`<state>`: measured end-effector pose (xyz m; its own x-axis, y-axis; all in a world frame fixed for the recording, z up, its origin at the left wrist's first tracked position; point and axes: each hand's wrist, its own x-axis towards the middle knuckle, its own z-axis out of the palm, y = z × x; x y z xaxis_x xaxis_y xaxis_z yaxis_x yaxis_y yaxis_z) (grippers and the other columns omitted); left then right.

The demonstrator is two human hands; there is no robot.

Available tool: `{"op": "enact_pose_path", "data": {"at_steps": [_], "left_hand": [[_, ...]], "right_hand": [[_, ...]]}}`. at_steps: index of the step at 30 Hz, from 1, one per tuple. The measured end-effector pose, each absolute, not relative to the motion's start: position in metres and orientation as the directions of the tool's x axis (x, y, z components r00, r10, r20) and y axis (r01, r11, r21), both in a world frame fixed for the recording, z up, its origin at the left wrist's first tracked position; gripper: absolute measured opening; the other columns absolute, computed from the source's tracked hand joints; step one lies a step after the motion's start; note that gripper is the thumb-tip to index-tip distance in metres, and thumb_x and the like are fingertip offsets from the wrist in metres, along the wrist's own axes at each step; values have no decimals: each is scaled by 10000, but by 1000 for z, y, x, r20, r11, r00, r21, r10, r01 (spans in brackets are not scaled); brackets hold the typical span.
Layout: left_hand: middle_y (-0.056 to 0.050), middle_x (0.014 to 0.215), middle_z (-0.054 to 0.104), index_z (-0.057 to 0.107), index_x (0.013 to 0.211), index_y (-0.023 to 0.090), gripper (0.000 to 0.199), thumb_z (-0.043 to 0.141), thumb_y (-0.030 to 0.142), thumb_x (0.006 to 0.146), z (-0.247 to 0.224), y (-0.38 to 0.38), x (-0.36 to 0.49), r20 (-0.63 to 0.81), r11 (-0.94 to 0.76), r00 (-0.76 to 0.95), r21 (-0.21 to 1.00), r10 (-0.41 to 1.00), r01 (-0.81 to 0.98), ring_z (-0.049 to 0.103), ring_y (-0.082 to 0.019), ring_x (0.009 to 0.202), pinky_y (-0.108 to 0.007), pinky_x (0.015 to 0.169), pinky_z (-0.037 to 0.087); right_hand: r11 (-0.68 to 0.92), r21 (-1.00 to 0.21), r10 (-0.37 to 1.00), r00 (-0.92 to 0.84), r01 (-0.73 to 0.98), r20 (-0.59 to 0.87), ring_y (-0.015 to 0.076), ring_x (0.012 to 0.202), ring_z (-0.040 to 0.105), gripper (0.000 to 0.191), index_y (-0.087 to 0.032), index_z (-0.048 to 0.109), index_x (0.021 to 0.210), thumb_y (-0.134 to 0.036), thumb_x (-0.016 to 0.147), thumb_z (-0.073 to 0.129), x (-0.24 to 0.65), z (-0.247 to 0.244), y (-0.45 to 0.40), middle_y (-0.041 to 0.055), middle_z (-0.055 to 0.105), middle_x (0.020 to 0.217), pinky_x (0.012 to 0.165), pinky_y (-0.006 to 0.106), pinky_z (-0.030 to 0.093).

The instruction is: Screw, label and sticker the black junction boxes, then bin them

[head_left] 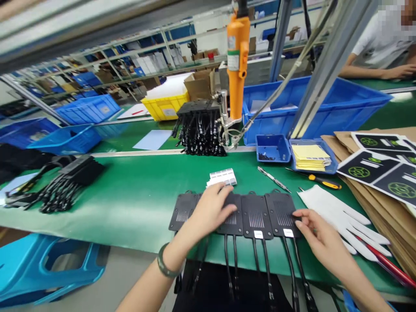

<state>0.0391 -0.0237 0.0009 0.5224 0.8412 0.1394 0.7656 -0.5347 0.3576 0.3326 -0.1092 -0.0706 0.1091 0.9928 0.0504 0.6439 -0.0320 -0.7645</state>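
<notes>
A row of flat black cabled modules lies at the front edge of the green table, cables hanging toward me. My left hand (214,208) is over the modules left of centre, thumb and fingers apart, beside a sheet of white labels (224,177). At the right end, my right hand (313,229) touches the edge of the rightmost module (283,213) with fingers apart. Small white labels show on this module and on the one beside it (256,215). Part of the leftmost modules (182,212) is hidden by my left hand and forearm.
An orange power screwdriver (236,69) hangs above a pile of black modules (201,130). Small blue trays (272,149), a yellow-handled screwdriver (325,181), a pen-like tool (274,179) and white gloves (341,212) lie right. More modules (73,177) lie left. A person sits at the back right.
</notes>
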Motion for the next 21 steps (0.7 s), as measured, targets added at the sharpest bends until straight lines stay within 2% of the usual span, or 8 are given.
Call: {"op": "enact_pose_path", "data": {"at_steps": [1, 3, 7, 10, 12, 14, 17, 21], "left_hand": [[-155, 1304, 543, 514, 1282, 152, 419, 637, 199, 884, -2, -7, 29, 170, -509, 481, 348, 860, 787, 521, -296, 1213, -480, 1014, 444], [-133, 1211, 589, 554, 1229, 148, 378, 654, 181, 866, -11, 22, 14, 197, -493, 452, 342, 870, 800, 565, -285, 1122, -459, 955, 477], [-79, 1010, 646, 656, 1062, 157, 327, 781, 199, 763, -23, 45, 4, 219, -525, 477, 358, 851, 772, 602, -271, 982, -423, 882, 499], [-59, 959, 657, 675, 1043, 164, 229, 727, 181, 820, -25, 42, 4, 249, -543, 483, 414, 840, 731, 619, -227, 930, -353, 840, 510], [-43, 947, 661, 683, 1057, 183, 209, 699, 194, 850, -24, 38, 1, 269, -548, 478, 462, 836, 698, 627, -201, 902, -314, 812, 513], [-31, 933, 665, 695, 1064, 204, 204, 690, 209, 860, -22, 34, -3, 281, -549, 475, 506, 834, 665, 634, -185, 877, -294, 798, 514], [-30, 912, 669, 714, 1054, 212, 191, 683, 237, 867, -21, 31, -9, 292, -544, 466, 563, 835, 622, 645, -178, 846, -292, 792, 518], [-32, 941, 680, 728, 1041, 214, 180, 679, 256, 872, -23, 27, -12, 311, -539, 454, 628, 835, 562, 659, -178, 881, -292, 825, 523]], "right_hand": [[-25, -763, 992, 113, 646, 62, 158, 581, 515, 263, -249, 544, 1058, -455, 924, 448, 332, -66, -104, -10, 486, 718, 513, 276, 437], [25, -751, 991, 85, 660, 108, 162, 615, 535, 268, -252, 566, 1058, -463, 922, 471, 325, -52, -91, 4, 520, 752, 532, 279, 451], [244, -688, 968, -132, 684, 212, 188, 788, 599, 196, -252, 616, 964, -394, 939, 483, 288, -24, -50, 47, 616, 932, 682, 314, 491], [413, -623, 908, -246, 665, 340, 224, 961, 607, 132, -245, 617, 975, -333, 920, 534, 256, -19, -17, 56, 645, 1034, 840, 367, 488], [488, -597, 867, -273, 636, 418, 244, 1043, 589, 152, -239, 616, 1019, -319, 894, 583, 239, -22, 2, 63, 658, 1078, 893, 394, 476], [520, -596, 848, -286, 612, 447, 249, 1021, 596, 153, -234, 629, 1009, -314, 882, 599, 227, -26, 13, 67, 677, 1050, 870, 397, 483], [519, -609, 851, -293, 600, 436, 236, 881, 618, 114, -231, 653, 896, -304, 896, 565, 216, -29, 20, 58, 695, 888, 779, 378, 487], [488, -620, 869, -275, 614, 412, 223, 792, 627, 168, -233, 650, 795, -308, 897, 539, 212, -31, 19, 42, 694, 790, 741, 365, 474]]}}
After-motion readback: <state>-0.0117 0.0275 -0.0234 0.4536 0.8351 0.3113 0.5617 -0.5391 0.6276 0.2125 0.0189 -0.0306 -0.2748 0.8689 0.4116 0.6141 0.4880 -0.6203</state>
